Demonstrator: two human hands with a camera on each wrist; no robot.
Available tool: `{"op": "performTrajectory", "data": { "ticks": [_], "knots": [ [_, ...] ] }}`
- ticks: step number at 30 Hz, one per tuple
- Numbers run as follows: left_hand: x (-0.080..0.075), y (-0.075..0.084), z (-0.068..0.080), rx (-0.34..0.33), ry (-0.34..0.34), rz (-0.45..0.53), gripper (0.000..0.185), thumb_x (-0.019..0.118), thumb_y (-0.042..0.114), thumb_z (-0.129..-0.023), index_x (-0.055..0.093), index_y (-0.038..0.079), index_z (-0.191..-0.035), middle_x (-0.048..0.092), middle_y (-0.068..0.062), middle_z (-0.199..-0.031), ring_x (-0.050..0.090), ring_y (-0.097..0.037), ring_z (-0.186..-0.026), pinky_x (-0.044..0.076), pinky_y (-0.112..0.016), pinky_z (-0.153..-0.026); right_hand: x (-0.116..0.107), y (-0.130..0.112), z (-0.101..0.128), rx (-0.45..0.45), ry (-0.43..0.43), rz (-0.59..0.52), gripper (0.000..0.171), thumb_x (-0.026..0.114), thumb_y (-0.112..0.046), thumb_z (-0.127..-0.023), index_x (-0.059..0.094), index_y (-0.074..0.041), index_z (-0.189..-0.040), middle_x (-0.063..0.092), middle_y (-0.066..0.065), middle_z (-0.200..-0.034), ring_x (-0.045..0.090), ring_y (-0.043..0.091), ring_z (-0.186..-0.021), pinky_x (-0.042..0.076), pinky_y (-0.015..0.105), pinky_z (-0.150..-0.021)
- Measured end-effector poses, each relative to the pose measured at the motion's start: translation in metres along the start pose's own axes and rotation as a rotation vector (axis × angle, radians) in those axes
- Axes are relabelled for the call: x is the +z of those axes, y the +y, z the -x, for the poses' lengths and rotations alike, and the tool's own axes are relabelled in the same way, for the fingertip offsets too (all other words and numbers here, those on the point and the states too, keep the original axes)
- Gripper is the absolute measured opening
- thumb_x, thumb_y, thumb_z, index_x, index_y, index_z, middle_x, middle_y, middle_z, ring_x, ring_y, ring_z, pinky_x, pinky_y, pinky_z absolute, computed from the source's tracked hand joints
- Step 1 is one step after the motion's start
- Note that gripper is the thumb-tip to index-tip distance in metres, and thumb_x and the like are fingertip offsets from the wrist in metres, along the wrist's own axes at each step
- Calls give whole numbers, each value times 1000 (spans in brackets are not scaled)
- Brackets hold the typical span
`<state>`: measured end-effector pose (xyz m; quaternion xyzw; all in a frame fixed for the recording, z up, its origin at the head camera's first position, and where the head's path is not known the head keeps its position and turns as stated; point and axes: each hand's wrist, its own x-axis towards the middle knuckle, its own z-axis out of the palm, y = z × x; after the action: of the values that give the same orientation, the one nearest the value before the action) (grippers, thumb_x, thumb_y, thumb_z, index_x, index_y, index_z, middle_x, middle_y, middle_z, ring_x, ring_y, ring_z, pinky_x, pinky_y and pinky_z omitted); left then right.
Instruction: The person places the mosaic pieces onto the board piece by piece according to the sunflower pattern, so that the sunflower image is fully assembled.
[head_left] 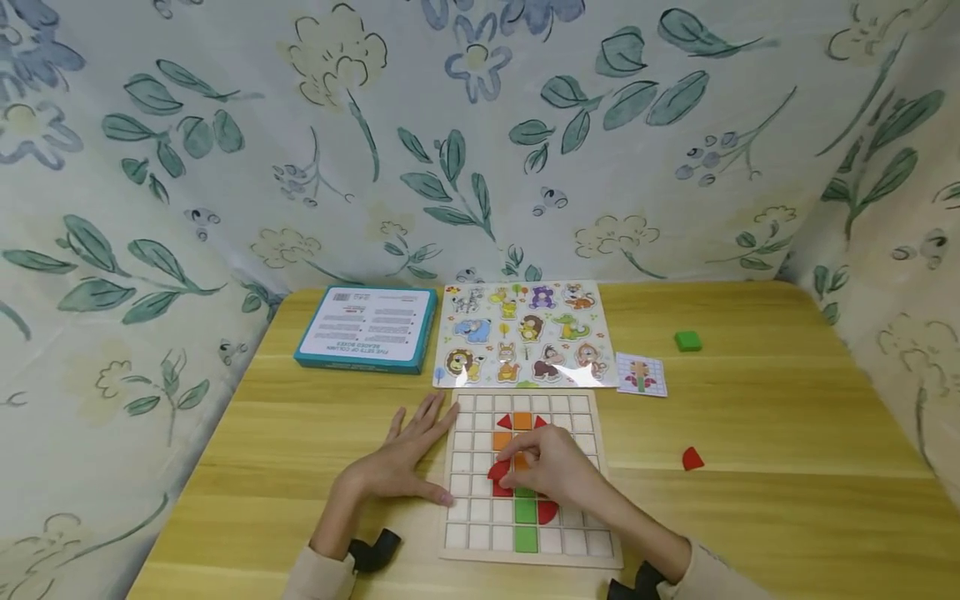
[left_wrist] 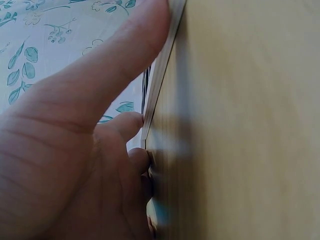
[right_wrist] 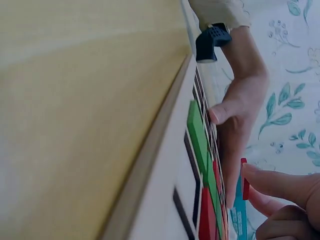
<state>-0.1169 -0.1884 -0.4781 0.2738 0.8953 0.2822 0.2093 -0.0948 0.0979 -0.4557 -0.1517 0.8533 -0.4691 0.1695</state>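
Observation:
A wooden grid board (head_left: 531,562) lies on the table. My left hand (head_left: 401,458) rests at its left edge, fingers spread and straight, the thumb tip and index fingertip at the rim. Over the middle of the board, my right hand (head_left: 557,468) pinches a red quarter-round piece (right_wrist: 245,179) between thumb and finger. In the right wrist view this piece is raised off the board. Orange squares (head_left: 522,421), green squares (head_left: 526,539), small red pieces (head_left: 505,422) and a red quarter-round (head_left: 547,512) sit in the grid. My right hand hides part of the middle cells.
Behind the board lies an animal picture puzzle (head_left: 525,333), with a blue box (head_left: 367,329) to its left. A small pattern card (head_left: 642,375) lies at its right corner. Farther right are a loose green block (head_left: 687,341) and a loose red quarter-round (head_left: 692,458).

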Motion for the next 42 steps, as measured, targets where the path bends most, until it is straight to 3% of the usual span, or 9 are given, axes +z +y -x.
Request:
{"op": "performTrajectory", "data": {
  "ticks": [6, 12, 22, 32, 37, 42],
  "knots": [
    [1, -2, -1, 13, 10, -15, 125, 85, 55, -79, 6, 18, -168, -13, -13, -175, -16, -35, -162, -15, -68, -125, 25, -9, -10, -87, -37, 142, 17, 93, -12, -74, 82, -12, -88, 47, -8, -59, 37, 4, -57, 29, 18, -52],
    [1, -1, -1, 7, 5, -16, 126, 85, 55, -79, 5, 19, -168, -13, -13, -174, -16, -35, -162, -15, -68, -125, 28, -10, -11, -88, -20, 204, 20, 95, -13, -71, 80, -14, -85, 53, -7, -64, 40, 5, -62, 31, 19, -54],
    [1, 0, -2, -1, 6, -7, 126, 86, 55, -77, 6, 18, -168, -14, -12, -174, -16, -35, -162, -15, -67, -125, 26, -1, -11, -154, -72, 110, 14, 89, -13, -80, 83, -12, -92, 40, -10, -51, 29, 0, -47, 23, 16, -48],
    [1, 0, -3, -4, 4, 10, 126, 86, 54, -77, 7, 18, -168, -13, -12, -174, -16, -34, -162, -16, -67, -125, 25, 1, -11, -120, -83, 92, 14, 89, -12, -79, 83, -13, -92, 40, -9, -52, 31, 1, -49, 24, 16, -48],
    [0, 2, -4, -6, 1, 8, 126, 86, 55, -77, 7, 18, -168, -13, -12, -175, -16, -35, -162, -15, -67, -125, 12, 6, -5, -94, -94, 59, 18, 87, -15, -82, 83, -15, -100, 42, -9, -55, 35, 2, -52, 29, 16, -51],
    [1, 1, -2, 1, -4, 20, 128, 87, 54, -77, 5, 17, -168, -14, -13, -174, -16, -36, -162, -16, -67, -124, -15, 18, 8, -44, -64, 13, 17, 83, -17, -88, 83, -14, -104, 42, -7, -57, 35, 3, -52, 28, 16, -49]
  ]
}}
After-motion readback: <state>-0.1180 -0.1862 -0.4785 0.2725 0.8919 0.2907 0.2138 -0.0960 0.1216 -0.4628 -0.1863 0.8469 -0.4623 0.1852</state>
